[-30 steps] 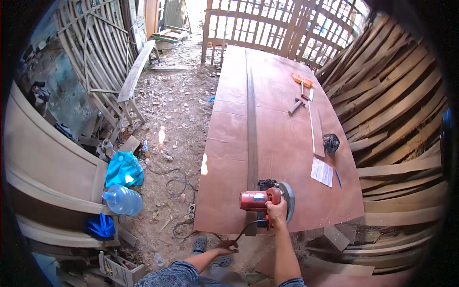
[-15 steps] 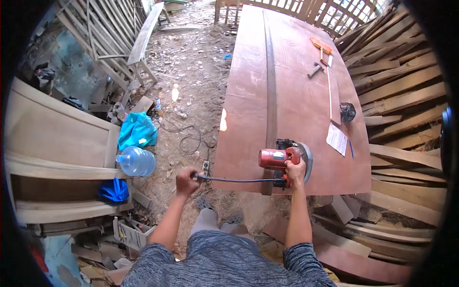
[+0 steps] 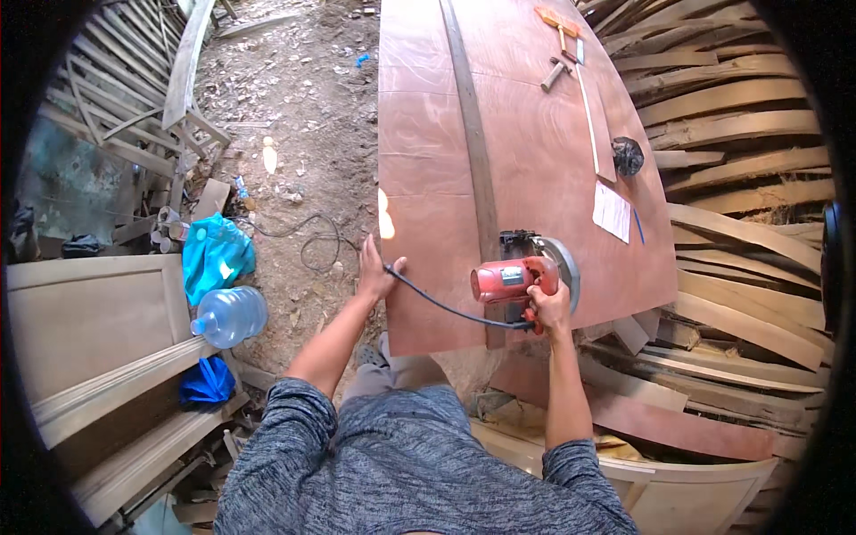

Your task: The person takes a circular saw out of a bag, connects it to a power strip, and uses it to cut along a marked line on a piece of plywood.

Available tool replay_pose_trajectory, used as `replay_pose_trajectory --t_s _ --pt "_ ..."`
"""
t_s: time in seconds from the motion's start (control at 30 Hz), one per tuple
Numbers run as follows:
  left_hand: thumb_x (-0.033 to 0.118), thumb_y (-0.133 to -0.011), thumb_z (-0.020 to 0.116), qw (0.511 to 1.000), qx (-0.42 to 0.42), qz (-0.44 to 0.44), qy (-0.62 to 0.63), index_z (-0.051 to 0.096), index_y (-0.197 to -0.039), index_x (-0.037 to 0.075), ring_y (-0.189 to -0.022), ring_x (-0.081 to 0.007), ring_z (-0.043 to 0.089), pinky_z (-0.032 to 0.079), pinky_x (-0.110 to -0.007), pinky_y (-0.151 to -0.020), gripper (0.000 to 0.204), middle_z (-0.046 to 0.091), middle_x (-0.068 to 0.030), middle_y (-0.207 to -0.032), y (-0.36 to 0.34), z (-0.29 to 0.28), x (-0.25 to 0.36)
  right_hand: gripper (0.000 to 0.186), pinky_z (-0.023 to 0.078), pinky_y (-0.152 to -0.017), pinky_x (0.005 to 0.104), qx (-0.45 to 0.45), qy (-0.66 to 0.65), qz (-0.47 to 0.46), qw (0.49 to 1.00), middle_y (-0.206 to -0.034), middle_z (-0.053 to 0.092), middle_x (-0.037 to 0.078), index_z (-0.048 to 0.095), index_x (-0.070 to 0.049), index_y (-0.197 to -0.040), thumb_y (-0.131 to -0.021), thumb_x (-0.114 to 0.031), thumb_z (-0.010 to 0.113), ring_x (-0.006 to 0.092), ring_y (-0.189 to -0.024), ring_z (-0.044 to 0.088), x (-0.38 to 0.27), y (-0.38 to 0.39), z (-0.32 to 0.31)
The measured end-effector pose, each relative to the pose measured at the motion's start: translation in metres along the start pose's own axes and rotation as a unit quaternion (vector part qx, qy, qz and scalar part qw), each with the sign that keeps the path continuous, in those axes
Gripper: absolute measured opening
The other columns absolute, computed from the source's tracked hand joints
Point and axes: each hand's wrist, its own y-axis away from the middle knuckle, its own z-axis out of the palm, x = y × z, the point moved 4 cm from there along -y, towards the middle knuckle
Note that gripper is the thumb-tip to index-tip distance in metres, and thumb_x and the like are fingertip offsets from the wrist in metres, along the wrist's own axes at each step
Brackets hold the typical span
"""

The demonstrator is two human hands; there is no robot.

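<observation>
My right hand [image 3: 553, 308] grips the rear handle of a red circular saw [image 3: 499, 281], which rests on a long grey straight strip [image 3: 473, 143] near the close end of a reddish plywood panel [image 3: 419, 232]. A black power cord [image 3: 446, 303] runs from the saw to my left hand [image 3: 379, 272], whose fingers are stretched out at the panel's left edge, with the cord against the thumb side. Farther along the panel lie a hammer [image 3: 555, 73], an orange-handled brush [image 3: 555, 20], a narrow board [image 3: 597, 125], a white paper [image 3: 611, 214], a blue pencil [image 3: 638, 226] and a black bag [image 3: 628, 156].
Piled planks [image 3: 731, 116] line the right side. On the left are wooden door panels [image 3: 98, 330], a water jug [image 3: 234, 316], teal cloth [image 3: 217, 259], a blue bag [image 3: 205, 382] and slatted frames [image 3: 120, 71]. A cable [image 3: 321, 250] lies coiled on the littered dirt floor [image 3: 285, 107].
My left hand has risen from low near my legs to the panel's edge, its fingers now spread. My right hand stays on the saw. The view has tilted downward.
</observation>
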Motion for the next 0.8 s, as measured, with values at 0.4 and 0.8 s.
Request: replay_pose_trajectory --t_s 0.4,0.8 --pt "0.042 -0.09 0.077 0.998 -0.054 0.018 0.021 0.043 -0.147 -0.007 -0.135 -0.0468 0.048 0.038 -0.053 -0.114 0.083 0.053 -0.0304 -0.143 -0.004 0.014 0.016 0.025 0.047 -0.047 0.0293 0.046 0.021 -0.017 0.999 -0.079 0.063 0.004 0.067 0.001 -0.109 -0.084 0.001 0.068 0.0114 -0.054 0.059 -0.002 -0.024 -0.011" --pt "0.042 -0.084 0.083 0.976 -0.187 0.072 0.081 0.048 -0.143 -0.002 -0.116 -0.0453 0.061 0.049 -0.052 -0.098 0.081 0.066 -0.0256 -0.123 -0.031 -0.012 0.028 0.03 0.051 -0.057 0.0303 0.038 0.049 0.074 0.995 -0.086 0.067 0.004 0.069 -0.002 -0.113 -0.083 -0.006 0.069 0.0136 -0.066 0.064 -0.013 -0.05 -0.01"
